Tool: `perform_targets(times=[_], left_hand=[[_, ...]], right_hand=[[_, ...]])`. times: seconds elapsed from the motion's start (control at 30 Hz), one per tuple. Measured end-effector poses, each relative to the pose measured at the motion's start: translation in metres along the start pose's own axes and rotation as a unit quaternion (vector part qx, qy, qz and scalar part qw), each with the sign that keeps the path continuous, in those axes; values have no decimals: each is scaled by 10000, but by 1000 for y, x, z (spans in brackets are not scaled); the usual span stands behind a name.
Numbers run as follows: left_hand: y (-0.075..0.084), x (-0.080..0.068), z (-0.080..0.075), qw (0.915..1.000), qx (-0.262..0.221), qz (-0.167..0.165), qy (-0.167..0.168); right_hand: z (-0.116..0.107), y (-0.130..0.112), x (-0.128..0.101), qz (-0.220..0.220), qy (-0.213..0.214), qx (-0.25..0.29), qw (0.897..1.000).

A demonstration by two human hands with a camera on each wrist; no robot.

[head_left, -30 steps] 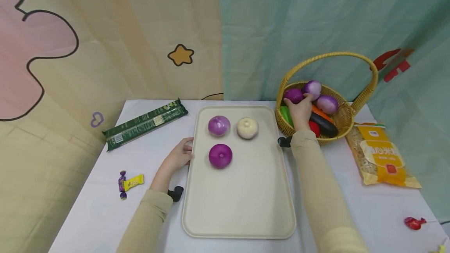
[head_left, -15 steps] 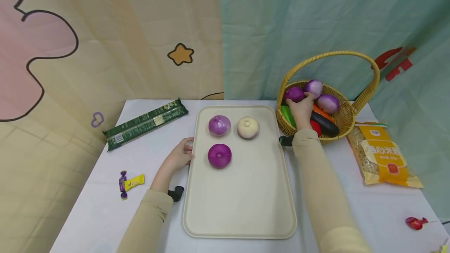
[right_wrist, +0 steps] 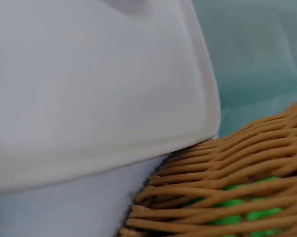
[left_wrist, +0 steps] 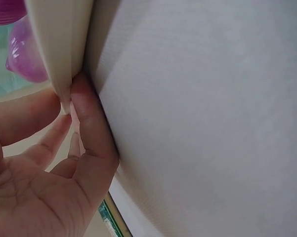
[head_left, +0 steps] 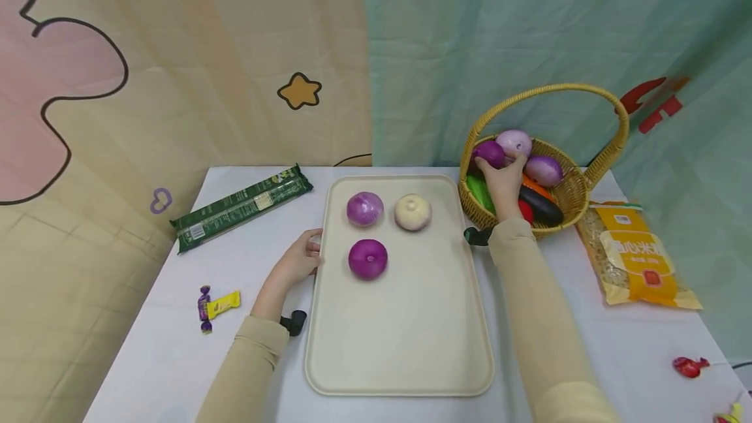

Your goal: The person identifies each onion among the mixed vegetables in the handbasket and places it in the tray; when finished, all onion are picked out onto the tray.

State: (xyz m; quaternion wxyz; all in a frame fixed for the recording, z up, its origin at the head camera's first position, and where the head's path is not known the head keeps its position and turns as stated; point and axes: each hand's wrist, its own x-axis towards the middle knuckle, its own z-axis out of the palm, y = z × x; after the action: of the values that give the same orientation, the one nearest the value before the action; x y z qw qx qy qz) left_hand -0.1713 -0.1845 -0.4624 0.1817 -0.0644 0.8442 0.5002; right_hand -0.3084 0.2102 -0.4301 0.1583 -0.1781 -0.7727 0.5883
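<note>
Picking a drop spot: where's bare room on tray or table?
Free: the tray below its dark onion; table between candies and green packet, and between right sleeve and red candy. Crowded: the basket, with vegetables and the right hand; the tray's left edge, pinched by the left hand.

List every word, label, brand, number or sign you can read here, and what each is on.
"心米", large white characters on the yellow bag; the characters on either side and the smaller print are too unclear to read.
Green packet: printing and a barcode, too small to read.
Yellow candy and purple candy: wrapper markings, too small to read.
No number is legible anywhere.
</note>
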Motion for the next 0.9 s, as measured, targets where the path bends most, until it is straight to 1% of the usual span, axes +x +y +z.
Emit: perform_targets(times=[0.13,0.2,0.23,0.33,0.43,0.5,0.53,0.63,0.73,0.77,0.8,0.9], left_hand=[[1,1,2,10000,-30,39,-71],[1,1,3,9999,0,48,-91],[0,0,2,10000,14,9,-71],[-1,1,0,9999,93,-14,-49],[-2,1,-3,9999,117,-26,-11],[-1,0,-6,9999,117,23,-31],[-1,-1,-7,9999,118,53,-43],[2,-4,-10,9998,144,137,-59],[2,-3,-9,9998,113,135,-85],[3,-2,-9,9998,95,122,-94],[2,-1,-8,9999,49,63,-114],[1,0,-6,9999,-1,25,-152]], right_hand=[[-14,-10,-17,344,-244,272,9987],[-23,-18,-30,574,-502,359,9964],[-28,-22,-38,638,-680,279,9953],[-40,-32,-64,537,-1431,62,9882],[-45,-35,-90,294,-2331,55,9720],[-42,-30,-106,278,-2846,179,9581],[-40,-27,-113,318,-3036,157,9521],[-28,-13,-130,423,-3461,-234,9369],[-14,0,-141,501,-3658,-816,9258],[-9,4,-143,532,-3717,-925,9222],[-5,8,-145,579,-3783,-979,9187],[5,16,-150,584,-3966,-1033,9103]])
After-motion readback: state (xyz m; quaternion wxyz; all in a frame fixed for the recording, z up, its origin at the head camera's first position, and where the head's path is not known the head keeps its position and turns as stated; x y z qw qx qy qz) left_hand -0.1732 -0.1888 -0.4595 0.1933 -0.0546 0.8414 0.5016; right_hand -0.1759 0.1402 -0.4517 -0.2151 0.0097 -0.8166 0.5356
